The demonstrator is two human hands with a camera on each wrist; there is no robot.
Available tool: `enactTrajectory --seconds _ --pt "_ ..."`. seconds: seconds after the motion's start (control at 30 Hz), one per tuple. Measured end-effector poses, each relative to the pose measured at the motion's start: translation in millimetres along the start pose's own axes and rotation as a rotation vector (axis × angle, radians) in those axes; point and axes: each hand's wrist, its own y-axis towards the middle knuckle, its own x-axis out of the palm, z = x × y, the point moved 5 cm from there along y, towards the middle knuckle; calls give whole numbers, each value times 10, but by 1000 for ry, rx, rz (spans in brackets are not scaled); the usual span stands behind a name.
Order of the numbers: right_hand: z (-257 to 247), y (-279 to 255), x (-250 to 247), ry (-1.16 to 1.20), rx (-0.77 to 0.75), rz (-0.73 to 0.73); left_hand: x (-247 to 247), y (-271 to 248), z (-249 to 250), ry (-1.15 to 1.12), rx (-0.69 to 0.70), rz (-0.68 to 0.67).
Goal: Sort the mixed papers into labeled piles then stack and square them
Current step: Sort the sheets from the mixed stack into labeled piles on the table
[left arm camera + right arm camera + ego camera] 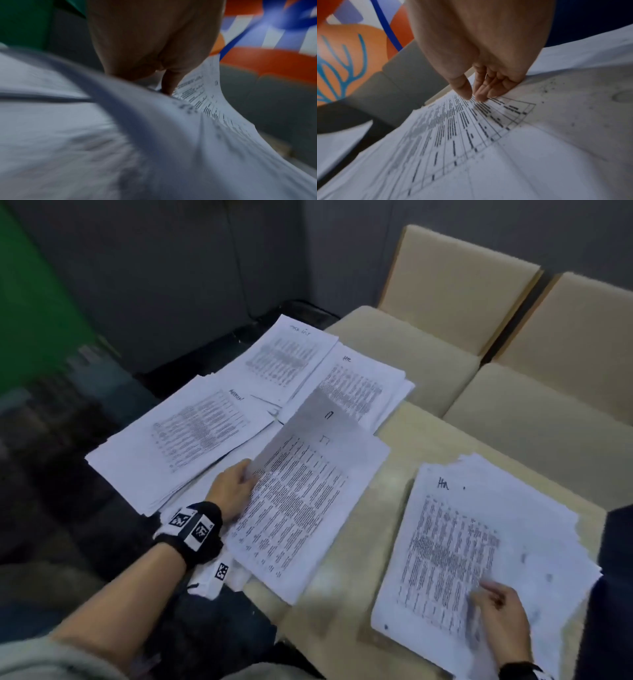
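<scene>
Left hand (231, 491) is gripping the left edge of a lifted sheet (318, 419), fingers curled round it; the sheet is curving up off the middle pile (301, 508), and the left wrist view is showing the same curl of paper (197, 94) against the hand (154, 40), heavily blurred. The middle pile is sitting at the near-left edge of the bench (404, 440), with a handwritten mark at its top that is too blurred to read. Right hand (500, 618) is resting on the right pile (479, 542), thumb and fingers drawn close together on the printed table; in the right wrist view the fingertips (481, 97) are touching the top sheet (471, 135), but I cannot tell whether they are pinching it or just pressing. The right pile is headed with a handwritten "HR"-like label, its edges are ragged and fanned, and it is lying well apart from the middle pile. Behind the left hand three more labeled piles are lying side by side and partly overlapping: a left pile (178, 436), a far pile (281, 361) and a far-right pile (363, 388). Two beige upholstered chairs (445, 313) are standing just past the bench. A black wrist strap with marker tags (191, 529) is sitting on the left wrist.
</scene>
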Motion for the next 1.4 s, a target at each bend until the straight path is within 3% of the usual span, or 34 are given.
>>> enactTrajectory --seconds 0.13,0.3,0.47,0.63,0.73,0.83,0.97,1.1,1.2,1.3,1.4 --pt "-43 -33 21 -129 12 0 -399 94 -707 392 -182 -11" --pt "-129 -98 -10 -198 40 -12 -411 234 -935 598 -223 64" --pt "-105 -95 -20 -246 37 -27 -327 365 -810 653 -82 142" --pt "-40 -103 -46 -272 15 -10 -383 438 -499 688 -101 191" --pt "-46 -90 -147 -331 -3 109 -306 415 23 539 72 182" --pt "-35 -33 -246 -345 34 212 99 245 665 347 259 -14" --pt "-56 17 -335 -308 71 259 1053 -117 1308 196 309 -336" --pt "-96 61 -392 -237 70 229 1937 -329 1563 390 258 -539" --pt "-97 117 -413 -106 119 125 2271 -413 1702 577 257 -542" --pt "-131 215 -434 8 131 48 2412 -459 1829 665 251 -454" --pt "-132 328 -481 21 42 91 2471 -436 1885 711 251 -358"
